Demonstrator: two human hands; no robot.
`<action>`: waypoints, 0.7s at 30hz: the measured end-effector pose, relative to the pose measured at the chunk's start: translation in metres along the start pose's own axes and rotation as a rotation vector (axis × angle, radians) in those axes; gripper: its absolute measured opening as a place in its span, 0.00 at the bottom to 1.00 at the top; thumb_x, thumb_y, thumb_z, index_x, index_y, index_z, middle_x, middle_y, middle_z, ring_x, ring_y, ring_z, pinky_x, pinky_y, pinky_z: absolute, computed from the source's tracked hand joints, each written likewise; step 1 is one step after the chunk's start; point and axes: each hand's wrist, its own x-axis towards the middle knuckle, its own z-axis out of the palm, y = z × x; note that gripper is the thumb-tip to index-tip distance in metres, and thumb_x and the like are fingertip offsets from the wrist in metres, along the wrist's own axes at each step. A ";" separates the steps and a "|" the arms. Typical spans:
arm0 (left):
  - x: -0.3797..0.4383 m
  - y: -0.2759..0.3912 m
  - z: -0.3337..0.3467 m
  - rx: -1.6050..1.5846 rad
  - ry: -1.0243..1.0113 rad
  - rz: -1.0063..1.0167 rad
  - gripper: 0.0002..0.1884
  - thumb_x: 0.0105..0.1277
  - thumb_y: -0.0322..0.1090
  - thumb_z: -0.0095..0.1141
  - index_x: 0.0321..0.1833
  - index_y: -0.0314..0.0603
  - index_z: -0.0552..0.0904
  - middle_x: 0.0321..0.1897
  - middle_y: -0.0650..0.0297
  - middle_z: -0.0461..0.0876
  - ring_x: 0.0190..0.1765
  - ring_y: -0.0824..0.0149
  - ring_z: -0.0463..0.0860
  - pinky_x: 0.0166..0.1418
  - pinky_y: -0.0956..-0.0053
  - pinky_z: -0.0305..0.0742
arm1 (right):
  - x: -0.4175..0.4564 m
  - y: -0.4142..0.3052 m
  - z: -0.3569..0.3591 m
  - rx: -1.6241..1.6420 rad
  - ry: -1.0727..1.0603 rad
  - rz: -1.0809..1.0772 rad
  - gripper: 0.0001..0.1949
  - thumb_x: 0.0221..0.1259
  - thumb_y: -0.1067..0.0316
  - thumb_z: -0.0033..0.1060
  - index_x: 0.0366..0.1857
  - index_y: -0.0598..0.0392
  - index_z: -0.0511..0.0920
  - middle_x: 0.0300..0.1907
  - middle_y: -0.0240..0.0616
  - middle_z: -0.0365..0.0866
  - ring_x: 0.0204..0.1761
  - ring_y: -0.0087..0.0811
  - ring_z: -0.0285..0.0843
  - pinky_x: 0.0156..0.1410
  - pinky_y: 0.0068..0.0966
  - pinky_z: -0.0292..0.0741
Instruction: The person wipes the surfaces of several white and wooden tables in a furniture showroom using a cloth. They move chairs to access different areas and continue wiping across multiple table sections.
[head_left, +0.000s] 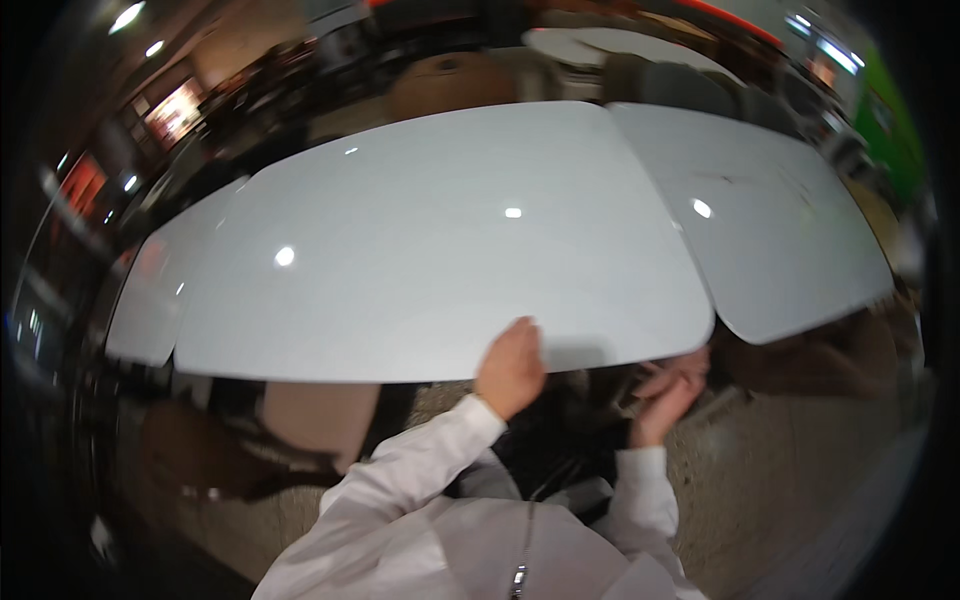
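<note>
Before me stands a white table with a glossy top (420, 247). My left hand (512, 367) is at its near edge, the fingers close together and reaching over the top. Whether it grips the edge or only rests there, I cannot tell. Lower and to the right, my right hand (671, 390) is beside the table's near right corner, just below the level of the top. Its fingers look spread, and nothing shows between them. Blur and the table edge obscure the fingertips.
A second white table (772, 217) adjoins on the right, with a narrow gap between. Another white tabletop (161, 277) adjoins on the left. Brown chairs (199, 454) stand at the near left and a brown chair (450, 84) beyond the far edge. Round white tables (637, 46) are further back.
</note>
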 end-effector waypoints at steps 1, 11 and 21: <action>-0.003 -0.002 0.008 -0.022 0.054 0.009 0.20 0.60 0.28 0.54 0.55 0.28 0.78 0.57 0.43 0.80 0.61 0.45 0.80 0.66 0.55 0.75 | -0.006 -0.013 0.004 -0.156 -0.004 -0.174 0.17 0.77 0.66 0.41 0.66 0.54 0.65 0.65 0.43 0.70 0.63 0.40 0.72 0.63 0.41 0.76; -0.004 0.005 -0.036 -0.490 0.141 -0.014 0.29 0.68 0.35 0.59 0.69 0.31 0.69 0.71 0.45 0.68 0.71 0.43 0.69 0.76 0.51 0.63 | -0.086 -0.006 0.082 -0.489 -0.879 -0.219 0.21 0.75 0.67 0.47 0.68 0.62 0.67 0.71 0.47 0.65 0.74 0.42 0.61 0.79 0.35 0.56; -0.085 -0.043 -0.125 -0.433 0.531 -0.281 0.25 0.61 0.21 0.49 0.64 0.41 0.74 0.65 0.46 0.74 0.66 0.44 0.74 0.71 0.54 0.68 | -0.145 -0.048 0.176 -0.220 -1.461 0.463 0.24 0.76 0.69 0.46 0.73 0.63 0.63 0.73 0.45 0.66 0.71 0.36 0.68 0.75 0.34 0.65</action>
